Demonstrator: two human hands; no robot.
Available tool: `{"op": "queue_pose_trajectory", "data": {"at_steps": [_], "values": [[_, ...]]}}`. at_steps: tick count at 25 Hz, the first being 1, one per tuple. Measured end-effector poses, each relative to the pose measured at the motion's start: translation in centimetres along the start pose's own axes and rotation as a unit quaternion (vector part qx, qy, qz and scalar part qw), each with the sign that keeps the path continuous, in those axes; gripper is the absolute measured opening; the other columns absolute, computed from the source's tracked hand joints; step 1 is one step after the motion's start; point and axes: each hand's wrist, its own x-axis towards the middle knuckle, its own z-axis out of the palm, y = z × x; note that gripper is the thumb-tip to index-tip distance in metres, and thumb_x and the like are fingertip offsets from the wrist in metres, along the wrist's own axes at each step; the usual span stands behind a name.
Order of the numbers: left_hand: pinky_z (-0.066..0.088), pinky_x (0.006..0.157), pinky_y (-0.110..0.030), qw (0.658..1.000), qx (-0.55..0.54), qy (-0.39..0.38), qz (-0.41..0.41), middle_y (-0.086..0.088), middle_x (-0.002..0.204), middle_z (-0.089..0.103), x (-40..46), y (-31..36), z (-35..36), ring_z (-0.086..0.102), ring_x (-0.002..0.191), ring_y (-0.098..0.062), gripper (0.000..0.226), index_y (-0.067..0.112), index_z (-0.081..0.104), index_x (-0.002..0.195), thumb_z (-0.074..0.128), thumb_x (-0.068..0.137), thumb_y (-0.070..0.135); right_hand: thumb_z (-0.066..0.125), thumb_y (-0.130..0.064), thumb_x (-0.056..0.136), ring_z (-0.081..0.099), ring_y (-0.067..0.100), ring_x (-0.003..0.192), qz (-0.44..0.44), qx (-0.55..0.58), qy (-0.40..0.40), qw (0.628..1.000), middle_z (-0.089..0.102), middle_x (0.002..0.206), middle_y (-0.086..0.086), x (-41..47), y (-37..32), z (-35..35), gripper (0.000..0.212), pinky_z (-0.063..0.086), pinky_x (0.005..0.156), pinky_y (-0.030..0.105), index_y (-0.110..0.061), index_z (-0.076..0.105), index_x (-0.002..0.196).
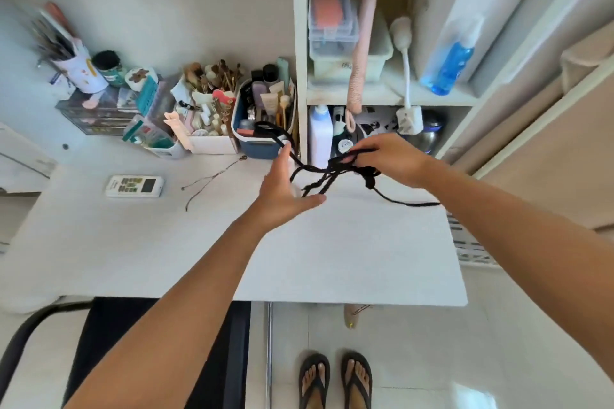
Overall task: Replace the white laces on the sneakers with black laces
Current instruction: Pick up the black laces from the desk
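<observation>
A tangled bunch of black laces [327, 176] hangs above the far right part of the white desk [349, 259]. My right hand [388, 158] is closed on the bunch from above, and one loose end trails right under my forearm. My left hand [285, 196] is just left of the bunch, palm turned right, fingers spread; a lace strand runs past its fingertips up toward the blue box. No sneakers or white laces are in view.
A blue organiser box [259, 139] and white bins of brushes and cosmetics line the desk's back edge. A remote control [134, 186] and a thin cord [206, 181] lie at left. A shelf unit [382, 90] with bottles stands behind. A black chair [109, 342] is below the desk.
</observation>
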Motion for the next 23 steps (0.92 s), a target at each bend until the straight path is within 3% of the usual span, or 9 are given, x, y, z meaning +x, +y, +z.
{"op": "queue_pose_trajectory", "data": {"at_steps": [3, 6, 8, 12, 16, 18, 20, 22, 23], "values": [[0.037, 0.104, -0.023, 0.988, -0.134, -0.061, 0.035, 0.008, 0.143, 0.038, 0.5, 7.7, 1.2, 0.042, 0.127, 0.001, 0.115, 0.029, 0.001, 0.148, 0.082, 0.069, 0.014, 0.049, 0.004, 0.084, 0.056, 0.016, 0.068, -0.046, 0.093, -0.044, 0.994, 0.061, 0.071, 0.006, -3.2, -5.5, -0.4, 0.023, 0.048, 0.072, 0.026, -0.009, 0.064, 0.073], [0.049, 0.076, -0.013, 0.980, -0.172, -0.071, 0.077, 0.009, 0.091, 0.068, 0.2, 13.1, 1.4, 0.065, 0.081, 0.004, 0.044, 0.013, 0.055, 0.116, 0.074, 0.077, 0.005, 0.049, 0.001, 0.086, 0.047, 0.008, 0.056, -0.099, 0.085, 0.017, 0.991, 0.050, 0.062, 0.002, -5.8, -9.9, -1.8, 0.020, 0.040, 0.056, 0.016, -0.009, 0.058, 0.071], [0.051, 0.068, -0.014, 0.985, -0.113, -0.091, 0.092, 0.009, 0.068, 0.067, -0.2, 14.9, 0.1, 0.067, 0.067, -0.005, 0.012, 0.013, 0.064, 0.094, 0.069, 0.083, 0.015, 0.047, 0.001, 0.087, 0.044, 0.010, 0.055, -0.115, 0.127, 0.068, 0.983, 0.047, 0.061, 0.002, -7.1, -11.9, -3.8, 0.024, 0.038, 0.055, 0.021, -0.012, 0.053, 0.068], [0.055, 0.074, -0.039, 0.979, -0.083, -0.182, 0.047, 0.007, 0.049, 0.040, -1.2, 14.0, -2.9, 0.049, 0.046, -0.013, 0.029, -0.001, 0.059, 0.091, 0.052, 0.095, 0.027, 0.032, 0.006, 0.083, 0.039, 0.012, 0.046, -0.109, 0.417, 0.164, 0.887, 0.044, 0.060, 0.001, -9.1, -11.6, -9.3, 0.027, 0.036, 0.051, 0.022, -0.013, 0.044, 0.067], [0.053, 0.086, -0.043, 0.968, -0.225, -0.109, 0.003, 0.003, 0.057, 0.052, -3.4, 12.2, -5.0, 0.057, 0.064, -0.018, 0.036, 0.013, 0.051, 0.071, 0.052, 0.085, 0.047, 0.028, 0.004, 0.086, 0.039, 0.010, 0.038, 0.041, 0.388, 0.240, 0.889, 0.036, 0.063, 0.003, -11.2, -5.3, -10.3, 0.027, 0.037, 0.042, 0.014, -0.014, 0.042, 0.072], [0.054, 0.078, -0.037, 0.934, -0.354, -0.041, 0.002, 0.001, 0.062, 0.057, -3.9, 12.1, -5.8, 0.061, 0.068, -0.017, 0.037, 0.016, 0.049, 0.065, 0.054, 0.082, 0.049, 0.027, 0.006, 0.088, 0.034, 0.014, 0.045, 0.110, 0.341, 0.208, 0.910, 0.030, 0.064, 0.006, -11.7, -1.9, -8.0, 0.028, 0.033, 0.042, 0.019, -0.012, 0.039, 0.071], [0.049, 0.055, -0.026, 0.890, -0.455, -0.025, 0.006, 0.002, 0.057, 0.047, -4.6, 13.0, -6.4, 0.049, 0.051, -0.012, 0.040, 0.018, 0.045, 0.061, 0.048, 0.091, 0.045, 0.033, 0.004, 0.091, 0.034, 0.017, 0.056, 0.156, 0.284, 0.127, 0.938, 0.034, 0.069, 0.008, -12.1, -0.1, -5.3, 0.023, 0.036, 0.050, 0.027, -0.009, 0.044, 0.077], [0.035, 0.039, -0.019, 0.891, -0.450, -0.057, 0.005, 0.004, 0.054, 0.039, -5.5, 14.4, -6.4, 0.035, 0.042, -0.008, 0.041, 0.019, 0.043, 0.061, 0.046, 0.093, 0.045, 0.050, -0.007, 0.090, 0.047, 0.020, 0.082, 0.177, 0.131, -0.025, 0.975, 0.049, 0.091, 0.006, -12.4, -0.4, -3.8, 0.020, 0.044, 0.070, 0.033, -0.012, 0.051, 0.109], [0.030, 0.037, -0.018, 0.906, -0.414, -0.089, 0.004, 0.004, 0.054, 0.038, -6.0, 15.1, -6.1, 0.031, 0.040, -0.007, 0.040, 0.019, 0.043, 0.062, 0.048, 0.091, 0.045, 0.061, -0.017, 0.086, 0.047, 0.018, 0.106, 0.156, 0.044, -0.104, 0.981, 0.048, 0.114, -0.001, -12.5, -1.4, -3.3, 0.050, 0.043, 0.085, 0.035, -0.025, 0.041, 0.131]]}}
